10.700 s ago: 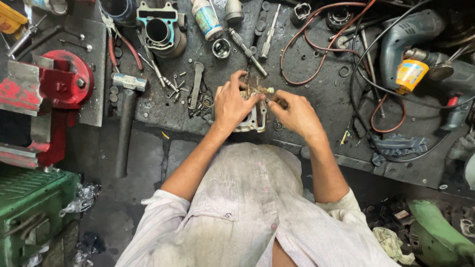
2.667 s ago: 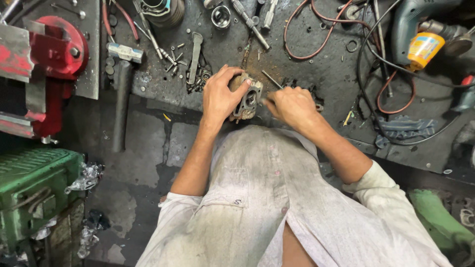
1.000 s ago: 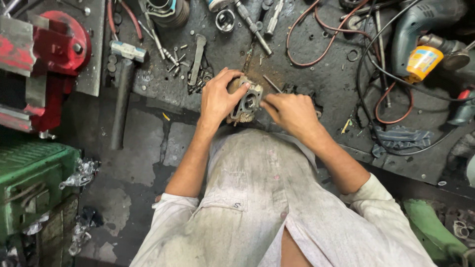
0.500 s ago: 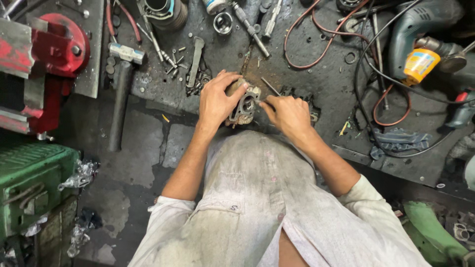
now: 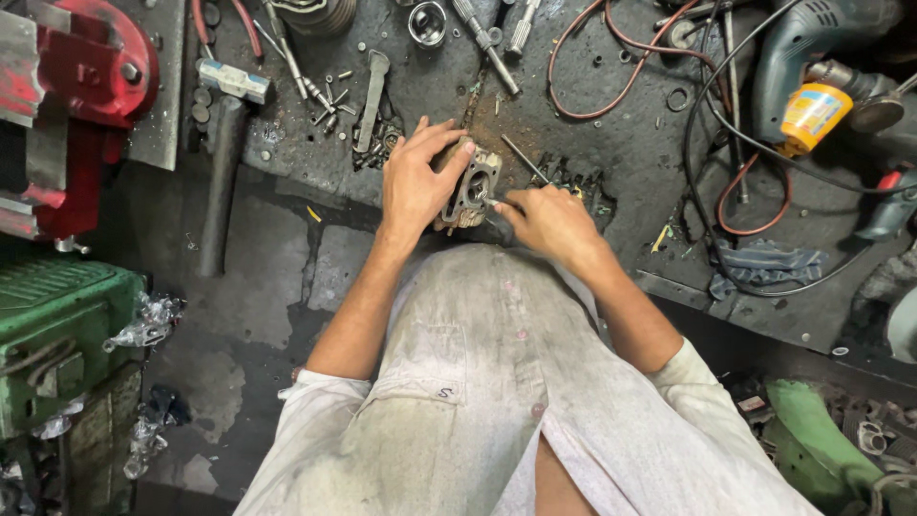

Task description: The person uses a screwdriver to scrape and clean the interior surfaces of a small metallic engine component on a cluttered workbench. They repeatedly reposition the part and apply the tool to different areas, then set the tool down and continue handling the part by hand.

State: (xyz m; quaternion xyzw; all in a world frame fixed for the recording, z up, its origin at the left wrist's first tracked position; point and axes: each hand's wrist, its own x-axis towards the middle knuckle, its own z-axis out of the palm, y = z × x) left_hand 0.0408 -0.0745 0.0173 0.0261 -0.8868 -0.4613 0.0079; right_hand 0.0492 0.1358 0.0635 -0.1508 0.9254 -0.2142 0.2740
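Fingers [image 5: 441, 143] of the left hand [image 5: 415, 186] spread wide and curl over the left edge of a small grey cast-metal engine part with a round bore [image 5: 471, 186], pinning it against the dark, greasy metal worktop [image 5: 621, 143] just above the centre of the frame. The right hand [image 5: 549, 218] sits just right of the part, its fingers pinched closed around a thin metal rod-like tool [image 5: 523, 159] whose near end touches the part at the bore, while its far end points up and to the right. What kind of tool it is cannot be told.

Both forearms come up from the lower middle of the frame, out of a pale, stained shirt [image 5: 478, 401].

Left of the left hand, loose bolts and screws [image 5: 330, 96] lie scattered beside a flat steel spanner [image 5: 371, 96]. Further left, a hammer with a black handle [image 5: 222, 172] lies pointing down the frame. A red bench vice [image 5: 86, 86] fills the upper left corner, and a green metal machine casing [image 5: 57, 334] stands at the lower left.

Above the hands, a chrome socket [image 5: 427, 23] rests near the top edge. A red cable [image 5: 611, 67] loops across the upper right of the worktop, well apart from the hands. A blue-grey electric power tool [image 5: 802, 48] with a yellow and orange canister [image 5: 812, 110] against it lies in the upper right corner.
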